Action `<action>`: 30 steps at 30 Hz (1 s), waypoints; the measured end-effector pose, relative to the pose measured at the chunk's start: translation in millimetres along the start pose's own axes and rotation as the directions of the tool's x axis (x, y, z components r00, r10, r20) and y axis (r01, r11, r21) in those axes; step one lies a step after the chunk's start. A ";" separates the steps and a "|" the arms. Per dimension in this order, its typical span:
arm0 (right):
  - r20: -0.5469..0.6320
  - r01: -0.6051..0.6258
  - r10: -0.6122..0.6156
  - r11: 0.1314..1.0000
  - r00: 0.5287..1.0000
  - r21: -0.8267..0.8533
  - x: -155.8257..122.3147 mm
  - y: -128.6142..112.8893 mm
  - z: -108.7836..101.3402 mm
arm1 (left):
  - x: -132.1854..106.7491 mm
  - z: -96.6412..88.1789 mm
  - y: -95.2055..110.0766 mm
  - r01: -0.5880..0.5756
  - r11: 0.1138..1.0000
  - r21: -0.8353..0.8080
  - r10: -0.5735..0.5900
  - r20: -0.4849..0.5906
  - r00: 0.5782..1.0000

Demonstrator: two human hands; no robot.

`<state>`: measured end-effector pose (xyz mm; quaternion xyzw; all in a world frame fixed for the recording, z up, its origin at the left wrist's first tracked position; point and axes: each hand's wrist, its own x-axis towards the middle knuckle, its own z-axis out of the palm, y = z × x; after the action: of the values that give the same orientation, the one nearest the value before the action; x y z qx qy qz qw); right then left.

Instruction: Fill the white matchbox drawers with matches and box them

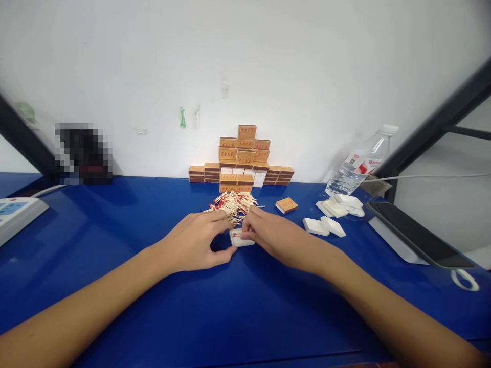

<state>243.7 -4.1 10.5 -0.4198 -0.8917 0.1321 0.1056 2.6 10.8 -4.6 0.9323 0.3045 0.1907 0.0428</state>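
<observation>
A small white matchbox tray [241, 238] lies on the blue table [230, 306] between my hands, with a match or two in it. My left hand [197, 243] curls around the tray's left side, thumb under its near edge and fingers by the pile of red-tipped matches [233, 204]. My right hand [268, 232] rests on the tray's right side, fingertips pinched over it, holding something too small to make out. Behind the pile stands a stack of orange matchboxes [241, 161] against the wall.
A single orange matchbox sleeve [286, 205] lies right of the pile. White empty trays [324, 226] and more [341, 204] lie further right. A plastic water bottle [360, 166], a phone [418, 234] on a stand and a power strip [15, 212] at left.
</observation>
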 end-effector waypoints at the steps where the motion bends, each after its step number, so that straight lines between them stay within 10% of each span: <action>1: -0.001 0.020 -0.020 0.999 1.000 -0.043 0.6 -1.6 4.3 | 0.1 0.1 0.1 0.000 1.000 0.001 0.000 0.004 1.000; 11: -0.013 0.069 -0.069 0.997 0.998 0.032 0.5 2.3 0.2 | 0.0 -1.5 0.9 -0.018 1.000 -0.014 0.018 -0.013 1.000; 17: -0.237 0.053 -0.022 0.990 0.971 0.127 2.5 14.0 -7.5 | -0.7 -2.3 0.7 -0.022 0.999 -0.027 0.021 -0.039 0.999; 30: -0.146 0.175 -0.144 0.956 0.979 0.235 3.4 1.7 -2.7 | -0.1 -2.2 3.4 0.002 0.998 -0.056 -0.003 -0.016 1.000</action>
<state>243.6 -0.1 12.7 -0.3375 -0.8908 0.2061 0.2240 3.5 7.9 -1.9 0.9288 0.3003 0.2066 0.0669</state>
